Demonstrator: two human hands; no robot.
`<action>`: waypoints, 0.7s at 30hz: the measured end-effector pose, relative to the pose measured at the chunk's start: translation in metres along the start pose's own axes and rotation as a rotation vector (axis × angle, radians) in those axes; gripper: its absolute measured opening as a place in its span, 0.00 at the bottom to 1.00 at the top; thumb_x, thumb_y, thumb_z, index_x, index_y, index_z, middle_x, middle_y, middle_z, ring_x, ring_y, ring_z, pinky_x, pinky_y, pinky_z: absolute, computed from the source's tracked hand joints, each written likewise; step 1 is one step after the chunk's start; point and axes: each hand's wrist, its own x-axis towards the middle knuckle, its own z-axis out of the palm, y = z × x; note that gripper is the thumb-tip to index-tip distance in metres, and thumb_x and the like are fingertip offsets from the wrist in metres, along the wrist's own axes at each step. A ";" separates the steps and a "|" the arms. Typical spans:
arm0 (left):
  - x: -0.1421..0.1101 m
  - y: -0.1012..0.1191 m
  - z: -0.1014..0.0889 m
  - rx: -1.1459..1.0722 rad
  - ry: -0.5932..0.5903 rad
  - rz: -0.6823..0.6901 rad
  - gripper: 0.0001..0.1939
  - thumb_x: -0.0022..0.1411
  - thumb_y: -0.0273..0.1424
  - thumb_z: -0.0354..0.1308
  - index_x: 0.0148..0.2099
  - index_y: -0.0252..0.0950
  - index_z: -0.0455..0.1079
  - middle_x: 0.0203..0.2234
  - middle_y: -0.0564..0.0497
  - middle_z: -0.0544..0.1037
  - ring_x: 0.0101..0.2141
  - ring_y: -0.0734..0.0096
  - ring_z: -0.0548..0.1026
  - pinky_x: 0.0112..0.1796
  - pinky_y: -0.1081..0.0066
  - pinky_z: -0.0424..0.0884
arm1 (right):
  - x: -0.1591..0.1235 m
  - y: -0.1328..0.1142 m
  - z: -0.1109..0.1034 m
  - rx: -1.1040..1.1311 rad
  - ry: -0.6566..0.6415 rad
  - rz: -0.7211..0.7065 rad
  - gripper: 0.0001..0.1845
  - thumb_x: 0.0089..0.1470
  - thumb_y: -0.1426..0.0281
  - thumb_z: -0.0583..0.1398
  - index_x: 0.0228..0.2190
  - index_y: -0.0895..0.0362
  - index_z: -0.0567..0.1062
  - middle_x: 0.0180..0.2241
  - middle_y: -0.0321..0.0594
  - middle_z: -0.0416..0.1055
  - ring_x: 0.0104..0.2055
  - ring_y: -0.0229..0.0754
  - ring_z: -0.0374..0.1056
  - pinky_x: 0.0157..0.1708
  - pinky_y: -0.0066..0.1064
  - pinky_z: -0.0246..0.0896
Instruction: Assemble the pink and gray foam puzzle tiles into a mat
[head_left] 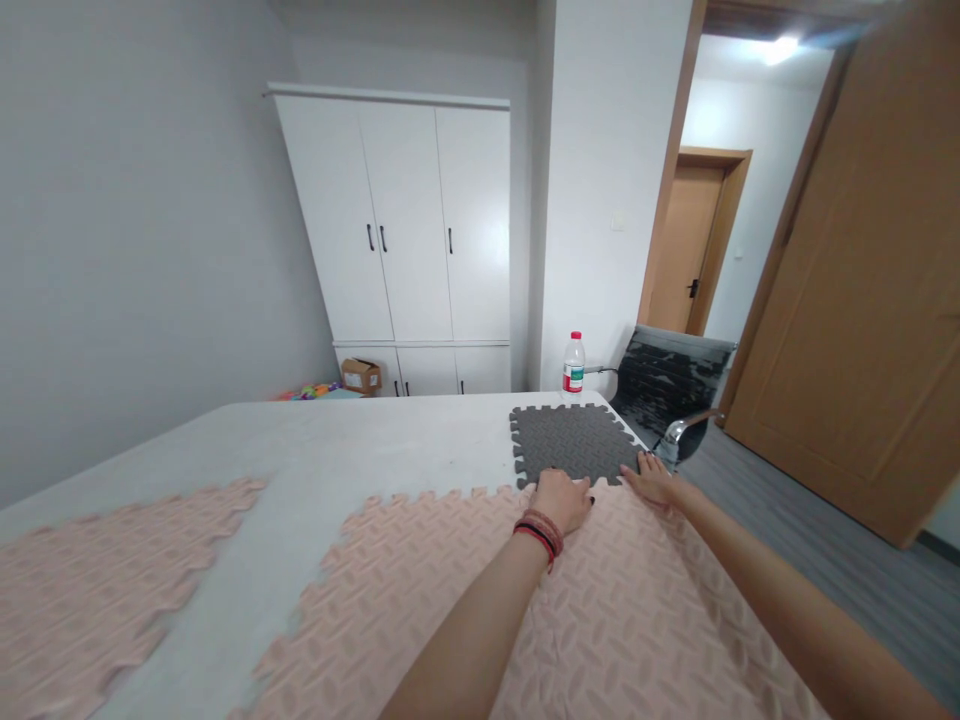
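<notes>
A grey foam puzzle mat tile (570, 440) lies at the far right of a white table (375, 430), its near edge meeting a large pink foam mat (600, 620). My left hand (564, 497), with red and black bands on the wrist, rests fingers curled down on the seam between the grey and pink mats. Over at the grey tile's near right corner, my right hand (649, 480) lies flat with its fingers stretched out. Neither hand holds anything.
Another pink mat (97, 580) lies at the left of the table. A water bottle (574, 366) stands at the far edge. A black chair (667, 385) sits beyond the right corner. White wardrobe (405, 230), cardboard box (361, 376) and open wooden door (870, 290) stand behind.
</notes>
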 end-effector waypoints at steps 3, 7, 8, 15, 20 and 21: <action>0.005 0.007 -0.001 -0.002 -0.023 -0.017 0.19 0.64 0.41 0.53 0.51 0.35 0.66 0.44 0.46 0.73 0.42 0.65 0.73 0.43 0.57 0.72 | 0.000 -0.001 0.003 -0.012 -0.008 0.005 0.43 0.59 0.50 0.37 0.65 0.65 0.39 0.67 0.51 0.31 0.68 0.51 0.27 0.63 0.55 0.26; 0.007 0.019 0.000 0.009 -0.042 -0.050 0.21 0.64 0.44 0.52 0.52 0.34 0.66 0.43 0.46 0.73 0.42 0.64 0.73 0.44 0.57 0.71 | 0.007 0.006 -0.003 0.011 -0.042 -0.034 0.42 0.59 0.50 0.40 0.65 0.65 0.43 0.67 0.52 0.33 0.68 0.53 0.28 0.63 0.54 0.31; 0.006 0.021 0.001 0.015 -0.043 -0.058 0.23 0.64 0.45 0.51 0.53 0.34 0.65 0.44 0.45 0.73 0.43 0.64 0.73 0.44 0.56 0.71 | 0.009 0.010 -0.006 0.021 -0.059 -0.065 0.41 0.59 0.51 0.42 0.64 0.64 0.46 0.67 0.51 0.36 0.68 0.52 0.30 0.64 0.50 0.33; 0.000 0.026 0.002 0.047 -0.052 -0.050 0.29 0.65 0.48 0.46 0.61 0.37 0.57 0.46 0.44 0.73 0.46 0.59 0.72 0.46 0.53 0.68 | 0.012 0.032 -0.013 0.069 -0.083 -0.189 0.39 0.59 0.56 0.45 0.64 0.66 0.48 0.66 0.50 0.40 0.68 0.48 0.36 0.64 0.41 0.35; 0.009 0.031 0.000 0.043 -0.083 -0.061 0.30 0.64 0.50 0.45 0.61 0.36 0.58 0.43 0.44 0.74 0.43 0.60 0.73 0.44 0.54 0.68 | 0.005 0.035 -0.004 0.100 -0.013 -0.191 0.38 0.60 0.57 0.41 0.65 0.65 0.44 0.67 0.46 0.36 0.68 0.47 0.32 0.64 0.48 0.31; 0.010 0.031 0.000 0.041 -0.082 -0.061 0.31 0.64 0.51 0.45 0.61 0.36 0.58 0.43 0.44 0.74 0.43 0.60 0.73 0.44 0.54 0.68 | 0.005 0.036 -0.005 0.115 -0.006 -0.201 0.37 0.59 0.58 0.42 0.64 0.65 0.47 0.67 0.46 0.38 0.68 0.45 0.34 0.65 0.43 0.33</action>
